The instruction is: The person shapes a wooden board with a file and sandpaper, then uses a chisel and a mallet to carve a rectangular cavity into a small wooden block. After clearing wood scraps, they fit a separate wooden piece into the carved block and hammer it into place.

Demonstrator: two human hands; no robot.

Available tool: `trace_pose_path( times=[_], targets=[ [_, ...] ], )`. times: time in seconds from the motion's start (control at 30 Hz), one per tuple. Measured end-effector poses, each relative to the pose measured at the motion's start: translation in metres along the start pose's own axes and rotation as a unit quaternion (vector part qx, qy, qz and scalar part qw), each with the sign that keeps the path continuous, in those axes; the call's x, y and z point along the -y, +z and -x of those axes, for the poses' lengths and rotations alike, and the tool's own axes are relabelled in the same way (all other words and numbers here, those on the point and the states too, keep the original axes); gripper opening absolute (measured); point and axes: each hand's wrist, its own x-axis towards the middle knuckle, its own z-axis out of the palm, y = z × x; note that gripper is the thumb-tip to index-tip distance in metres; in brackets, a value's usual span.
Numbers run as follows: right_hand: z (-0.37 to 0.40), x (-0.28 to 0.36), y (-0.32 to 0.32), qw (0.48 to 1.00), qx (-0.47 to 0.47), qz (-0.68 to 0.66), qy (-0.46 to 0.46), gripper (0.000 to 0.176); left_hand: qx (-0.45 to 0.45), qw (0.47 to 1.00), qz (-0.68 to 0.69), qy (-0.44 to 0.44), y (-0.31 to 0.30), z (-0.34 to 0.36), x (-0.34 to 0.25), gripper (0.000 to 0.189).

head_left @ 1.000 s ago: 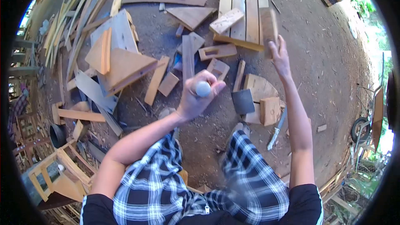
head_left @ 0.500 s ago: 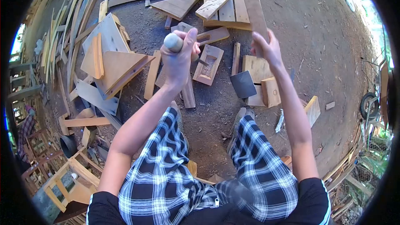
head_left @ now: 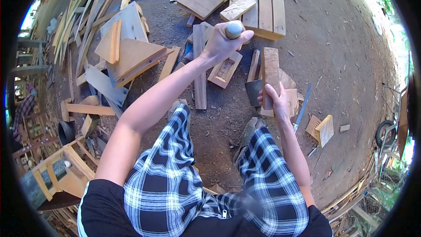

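My left hand [head_left: 221, 44] is wrapped round the handle of a chisel [head_left: 234, 29]; its rounded pale end points up at me and the blade is hidden below the fist. Beneath that hand, a wooden block with a rectangular recess [head_left: 218, 82] lies on the ground. My right hand [head_left: 275, 99] grips the lower end of a flat, oblong wooden block [head_left: 271, 63], which stands upright in it. Close behind the right hand are a dark flat plate [head_left: 253, 91] and some pale wood blocks [head_left: 291, 101], partly covered.
Cut boards [head_left: 136, 57] are stacked at left, beside long thin strips [head_left: 72, 17]. A slatted wooden piece [head_left: 258, 0] lies ahead. A narrow plank [head_left: 200, 74] is in front of my left foot. A thin blade [head_left: 303, 105] lies at right. Another person [head_left: 24, 109] is at far left.
My left hand has moved right and slightly forward with the chisel. My right hand has come lower and nearer with the wooden block. The view has shifted a little.
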Motion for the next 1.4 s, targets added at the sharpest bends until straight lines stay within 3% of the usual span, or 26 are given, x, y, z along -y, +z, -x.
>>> trace_pose_path(
  times=[0.1,0.17,0.27,0.3,0.37,0.4,0.47,0.5,0.6,0.63,0.7,0.73,0.8,0.83,0.87,0.93,0.97,1.0,1.03,1.07,1.17,1.27,1.4],
  targets=[
    [-0.004,0.007,0.004,1.000,0.008,0.009,0.004,0.054,0.091,0.993,-0.072,0.000,0.006,-0.007,0.002,0.024],
    [-0.005,0.022,0.005,1.000,0.014,0.020,0.002,0.058,0.098,0.993,-0.065,0.002,0.012,-0.007,0.004,0.024],
    [-0.004,0.086,0.016,0.973,-0.030,0.120,-0.195,0.069,0.107,0.993,-0.051,-0.006,0.014,-0.009,0.002,0.025],
    [0.001,0.111,0.021,0.939,-0.083,0.161,-0.293,0.072,0.110,0.992,-0.053,-0.011,0.013,-0.010,-0.001,0.025],
    [0.009,0.158,0.048,0.859,-0.068,0.027,-0.506,0.057,0.114,0.992,-0.053,-0.016,0.009,-0.012,-0.004,0.024],
    [0.010,0.167,0.050,0.858,-0.069,0.026,-0.508,0.057,0.115,0.992,-0.054,-0.014,0.008,-0.012,-0.005,0.024],
    [0.012,0.177,0.055,0.816,-0.075,0.291,-0.494,0.070,0.104,0.994,-0.026,-0.012,0.008,-0.010,-0.008,0.019],
    [0.004,0.175,0.062,0.752,-0.036,0.383,-0.535,0.066,0.104,0.994,0.024,0.005,0.009,-0.011,-0.006,0.014],
    [-0.007,0.178,0.064,0.776,0.005,0.447,-0.446,0.067,0.070,0.996,0.052,-0.001,0.008,-0.008,0.007,0.013],
    [-0.002,0.180,0.069,0.780,0.015,0.447,-0.438,0.067,0.106,0.994,0.002,0.012,0.001,-0.009,0.008,0.015],
    [0.005,0.188,0.077,0.842,-0.043,0.187,-0.505,0.066,0.112,0.994,-0.004,-0.006,0.002,-0.007,0.005,0.016],
    [0.003,0.187,0.078,0.841,-0.038,0.188,-0.506,0.066,0.125,0.992,-0.016,-0.016,0.003,-0.008,0.001,0.017],
    [-0.004,0.180,0.070,0.806,0.003,0.381,-0.453,0.063,0.118,0.992,-0.031,-0.021,0.005,-0.004,-0.002,0.019],
    [-0.011,0.175,0.069,0.868,0.054,0.347,-0.350,0.059,0.083,0.996,0.015,-0.017,0.009,-0.002,-0.003,0.019],
    [-0.012,0.174,0.065,0.868,0.054,0.346,-0.352,0.059,0.045,0.997,0.061,-0.015,0.009,-0.001,-0.001,0.019],
    [-0.011,0.168,0.064,0.895,0.024,0.292,-0.335,0.063,0.063,0.996,0.044,-0.037,-0.004,0.002,0.000,0.014],
    [-0.016,0.159,0.062,0.927,0.025,0.188,-0.322,0.069,0.074,0.996,0.000,-0.046,-0.009,-0.002,0.000,0.013],
    [-0.023,0.147,0.061,0.925,0.027,0.191,-0.327,0.069,0.085,0.994,-0.044,-0.047,-0.011,-0.008,-0.001,0.012],
    [-0.030,0.131,0.058,0.921,0.004,0.203,-0.332,0.070,0.029,0.999,0.010,-0.043,-0.007,-0.009,0.003,0.018],
    [-0.036,0.114,0.053,0.916,-0.025,0.214,-0.338,0.071,0.033,0.999,0.012,-0.035,-0.007,-0.012,0.009,0.018],
    [-0.041,0.057,0.042,0.907,0.030,0.348,-0.235,0.073,-0.094,0.980,0.108,-0.140,-0.014,-0.019,0.010,0.026],
    [-0.036,0.008,0.038,0.905,0.040,0.385,-0.174,0.076,-0.094,0.974,0.156,-0.138,-0.023,-0.019,0.020,0.028],
    [-0.033,0.001,0.039,0.919,0.044,0.370,-0.128,0.074,-0.106,0.968,0.185,-0.133,-0.020,-0.012,0.008,0.026]
  ],
)
